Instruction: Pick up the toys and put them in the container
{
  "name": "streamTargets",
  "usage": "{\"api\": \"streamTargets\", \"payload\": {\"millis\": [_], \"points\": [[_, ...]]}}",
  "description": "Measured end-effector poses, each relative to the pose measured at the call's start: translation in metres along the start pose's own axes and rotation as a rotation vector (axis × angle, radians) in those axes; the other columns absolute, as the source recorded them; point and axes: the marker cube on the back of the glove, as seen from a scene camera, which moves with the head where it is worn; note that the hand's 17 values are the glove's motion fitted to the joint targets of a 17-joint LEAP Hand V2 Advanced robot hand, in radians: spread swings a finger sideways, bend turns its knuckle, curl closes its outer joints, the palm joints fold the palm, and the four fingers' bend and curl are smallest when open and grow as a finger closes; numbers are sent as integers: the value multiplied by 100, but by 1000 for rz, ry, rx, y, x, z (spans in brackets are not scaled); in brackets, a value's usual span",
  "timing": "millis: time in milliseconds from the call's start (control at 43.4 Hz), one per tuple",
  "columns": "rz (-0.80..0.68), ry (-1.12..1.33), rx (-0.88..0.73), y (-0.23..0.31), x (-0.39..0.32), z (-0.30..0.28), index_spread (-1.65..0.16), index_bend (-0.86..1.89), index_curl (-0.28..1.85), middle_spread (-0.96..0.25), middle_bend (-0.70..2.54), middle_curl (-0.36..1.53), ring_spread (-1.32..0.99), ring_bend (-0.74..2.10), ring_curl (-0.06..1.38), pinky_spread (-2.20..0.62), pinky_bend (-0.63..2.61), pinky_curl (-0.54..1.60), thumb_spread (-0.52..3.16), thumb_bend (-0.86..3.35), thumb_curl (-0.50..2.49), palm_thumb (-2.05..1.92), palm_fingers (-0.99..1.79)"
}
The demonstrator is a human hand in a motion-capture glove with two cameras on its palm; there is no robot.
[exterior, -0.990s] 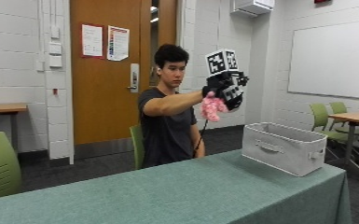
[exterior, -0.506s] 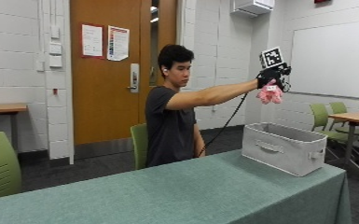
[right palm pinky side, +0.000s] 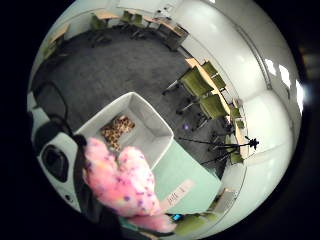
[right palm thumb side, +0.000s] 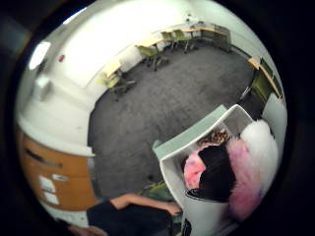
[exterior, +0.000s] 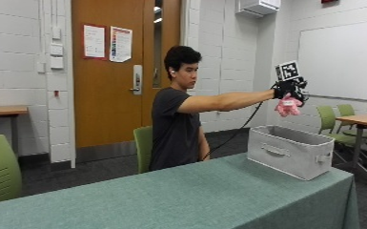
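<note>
Green-clothed table (exterior: 170, 195) bears grey container (exterior: 290, 151).

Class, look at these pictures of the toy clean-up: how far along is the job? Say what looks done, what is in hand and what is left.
Looks done: a spotted brown item already lies inside the grey container. In hand: the gloved right hand holds a pink plush toy in the air above the container. Left: lowering or dropping that toy in. The outside view shows no other toys on the green table.

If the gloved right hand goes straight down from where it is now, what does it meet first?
Most likely the open grey container. The right hand, holding the pink plush toy, hangs above it, and the palm view looks into the bin, where a brown patterned thing already lies. Exact depth alignment is uncertain.
</note>
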Motion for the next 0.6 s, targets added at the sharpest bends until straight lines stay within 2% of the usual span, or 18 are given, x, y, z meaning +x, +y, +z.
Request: {"api": "streamTargets", "payload": {"millis": [69, 115, 138, 161, 184, 276, 345, 437, 598], "points": [[95, -80, -125, 0, -6, 9, -21, 81, 89, -29, 105, 63, -37, 119, 49, -47, 78, 39, 83, 14, 122, 43, 121], [134, -86, -184, 1, -5, 13, -22, 52, 83, -30, 101, 60, -37, 120, 48, -43, 84, 41, 98, -4, 109, 12, 93], [148, -74, -200, 2, -3, 15, -21, 30, 80, -27, 85, 57, -36, 107, 45, -37, 89, 43, 96, -19, 100, -8, 16], [158, -61, -207, 4, -1, 17, -19, 32, 88, -24, 80, 59, -33, 103, 51, -33, 96, 52, 95, -20, 96, -15, -12], [163, -52, -210, 5, 1, 17, -18, 30, 87, -22, 75, 57, -31, 95, 51, -31, 99, 54, 94, -20, 92, -18, -23], [168, -54, -199, 10, 1, 14, -19, 12, 66, -16, 57, 47, -27, 69, 36, -23, 94, 44, 92, -20, 79, -25, -25], [184, -1, -188, 9, -21, 10, -18, 12, 59, -13, 48, 44, -25, 59, 29, -19, 90, 40, 91, -20, 70, -25, -21], [191, 77, -167, 14, -52, 6, -17, 12, 55, -10, 42, 41, -23, 53, 26, -15, 87, 38, 90, -19, 60, -26, -17], [386, 229, -164, 77, -1, -4, -16, 12, 49, -7, 36, 40, -21, 47, 25, -12, 81, 36, 89, -19, 45, -26, -13]]}}
